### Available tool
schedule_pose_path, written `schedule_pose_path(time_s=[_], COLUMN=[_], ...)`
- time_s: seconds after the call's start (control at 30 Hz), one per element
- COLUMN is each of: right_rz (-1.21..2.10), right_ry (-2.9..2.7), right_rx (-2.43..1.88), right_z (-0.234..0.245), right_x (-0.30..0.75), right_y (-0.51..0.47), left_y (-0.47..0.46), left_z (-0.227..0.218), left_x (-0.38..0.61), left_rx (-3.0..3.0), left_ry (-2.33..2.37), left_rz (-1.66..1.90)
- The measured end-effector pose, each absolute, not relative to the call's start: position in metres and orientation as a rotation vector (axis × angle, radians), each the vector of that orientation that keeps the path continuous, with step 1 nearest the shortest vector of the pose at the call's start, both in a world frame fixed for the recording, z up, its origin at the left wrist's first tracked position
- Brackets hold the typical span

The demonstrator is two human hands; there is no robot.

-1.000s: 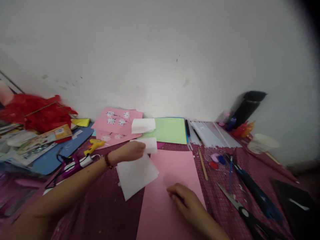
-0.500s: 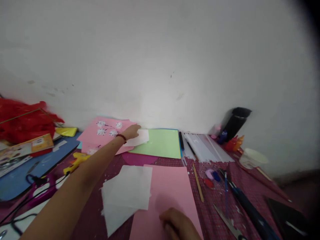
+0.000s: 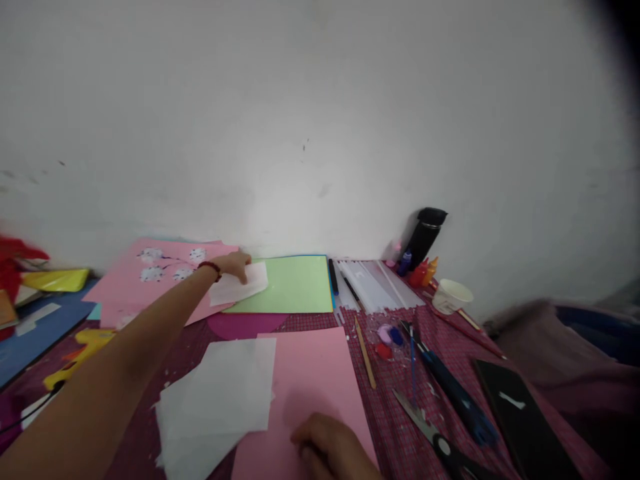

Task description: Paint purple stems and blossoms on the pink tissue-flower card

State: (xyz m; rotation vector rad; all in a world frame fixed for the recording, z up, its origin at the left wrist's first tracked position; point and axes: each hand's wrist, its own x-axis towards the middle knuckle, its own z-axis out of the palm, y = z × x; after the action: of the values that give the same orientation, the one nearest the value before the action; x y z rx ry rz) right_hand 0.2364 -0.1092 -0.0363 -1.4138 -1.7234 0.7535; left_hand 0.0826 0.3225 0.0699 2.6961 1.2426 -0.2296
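My left hand (image 3: 236, 267) reaches to the back left and touches a piece of white paper (image 3: 253, 281). Its thumb lies over the paper, apart from the fingers, which are near the upper edge. That paper overlaps a light green sheet (image 3: 300, 283) and a pink sheet with white puffs and a dark painted branch (image 3: 173, 259). In front, my right hand (image 3: 333, 447) rests with curled fingers on a plain pink sheet (image 3: 310, 373); nothing shows in it. Beside it, larger white paper (image 3: 220, 393) overlaps the pink sheet's left side.
On the right lie scissors (image 3: 440, 443), a dark blue-handled tool (image 3: 457, 397), a wooden stick (image 3: 365, 353) and a black flat object (image 3: 523, 420). Behind stand a white cup (image 3: 451, 295), paint bottles (image 3: 420, 272) and a black flask (image 3: 425, 233). A yellow glue gun (image 3: 83, 350) lies left.
The view has turned to the right, so everything appears further left. My left thumb now stands further from the fingers. My right hand stays curled on the pink sheet.
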Motion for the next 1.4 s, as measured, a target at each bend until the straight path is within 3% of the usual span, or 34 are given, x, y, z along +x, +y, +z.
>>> schedule_pose_path(time_s=[0.13,0.3,0.4,0.53,0.67,0.8,0.97,1.07,1.23,1.4], right_rz=[0.898,0.960,1.103,1.501,1.821,1.979,1.775,1.490,1.074,1.036], right_ry=[-1.658,-1.587,-1.354,-0.792,-0.550,-0.499,-0.527,-0.568,-0.743,-0.844], right_rx=[-1.460,-1.427,-1.293,-0.886,-0.550,-0.535,-0.724,-0.791,-0.914,-0.946], right_z=[-0.020,-0.015,-0.023,-0.019,0.011,0.034,0.035,0.034,0.034,0.032], right_x=[0.234,0.233,0.234,0.230,0.220,0.211,0.208,0.211,0.209,0.210], right_y=[-0.109,-0.111,-0.108,-0.105,-0.109,-0.113,-0.099,-0.083,-0.078,-0.086], left_y=[0.284,0.223,0.175,0.083,0.002,-0.022,-0.008,-0.007,-0.014,-0.009], left_z=[0.061,0.063,0.080,0.107,0.121,0.114,0.095,0.078,0.046,0.035], left_x=[0.079,0.068,0.059,0.040,0.027,0.021,0.016,0.022,0.058,0.085], left_rx=[2.747,2.972,3.184,3.340,3.324,3.282,3.163,2.875,1.735,1.257], left_ry=[1.263,1.245,1.032,0.156,-0.444,-0.569,-0.091,0.230,0.542,0.601], left_rz=[-0.249,0.030,0.575,1.342,1.404,1.199,0.706,0.811,0.797,0.982])
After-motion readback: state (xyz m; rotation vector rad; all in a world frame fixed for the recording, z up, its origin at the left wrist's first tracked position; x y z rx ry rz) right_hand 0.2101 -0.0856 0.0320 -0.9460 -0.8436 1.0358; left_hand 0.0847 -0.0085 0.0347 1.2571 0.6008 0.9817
